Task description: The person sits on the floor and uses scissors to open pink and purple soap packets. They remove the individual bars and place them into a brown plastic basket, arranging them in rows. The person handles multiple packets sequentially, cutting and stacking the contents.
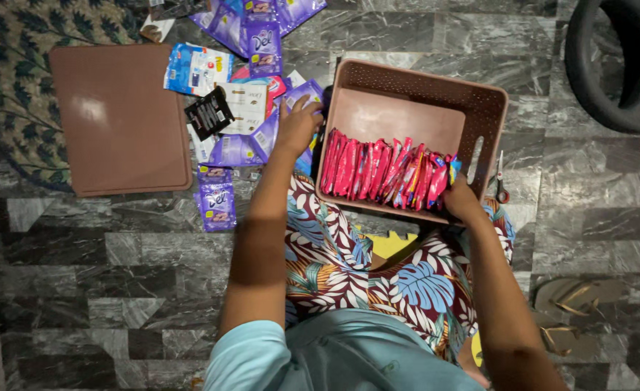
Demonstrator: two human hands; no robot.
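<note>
A brown plastic basket (pixel 488 101) rests on the floor against my knees. Along its near wall stands a row of several pink and red sachets (pixel 381 170). My right hand (pixel 462 199) rests at the right end of that row, on the basket's near rim, touching the last sachets. My left hand (pixel 298 124) reaches over the loose pile to the left of the basket, its fingers on a purple packet (pixel 304 93). More purple packets (pixel 216 203), a blue and white pack (pixel 197 69), a white pack (pixel 246 107) and a black sachet (pixel 209 114) lie there.
A brown flat lid (pixel 117 119) lies on the left, partly over a patterned rug (pixel 15 87). Small scissors (pixel 501 185) lie right of the basket. A dark round seat (pixel 620 61) stands at top right; sandals (pixel 577 304) sit at lower right on the grey marble floor.
</note>
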